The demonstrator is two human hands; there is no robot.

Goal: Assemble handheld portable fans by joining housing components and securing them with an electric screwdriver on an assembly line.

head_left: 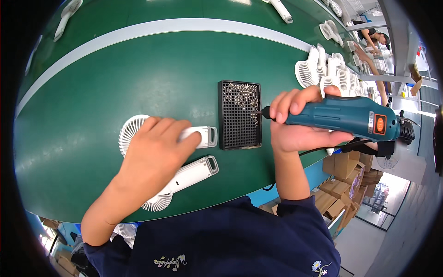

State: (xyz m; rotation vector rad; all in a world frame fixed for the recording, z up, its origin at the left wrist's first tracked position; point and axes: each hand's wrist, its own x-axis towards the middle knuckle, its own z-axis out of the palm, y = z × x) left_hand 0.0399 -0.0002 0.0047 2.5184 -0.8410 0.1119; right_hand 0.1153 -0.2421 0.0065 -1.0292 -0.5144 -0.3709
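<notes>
Head cam, wht fan (206, 132) under L hand (156, 144), driver (339, 115) in R hand (297, 135)

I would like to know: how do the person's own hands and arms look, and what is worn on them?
The left hand and right hand are bare; no glove, ring or watch shows. Both forearms are uncovered. The left sleeve and right sleeve are short and dark navy, matching the shirt.

at 3 o'clock, the teal power screwdriver (330, 115) bears a square orange-and-black label (380, 124) and, just beside it, a narrow white label (371, 123), its print too small to read. at 7 o'clock, the navy shirt (230, 231) carries looping embroidered script (177, 261).
</notes>
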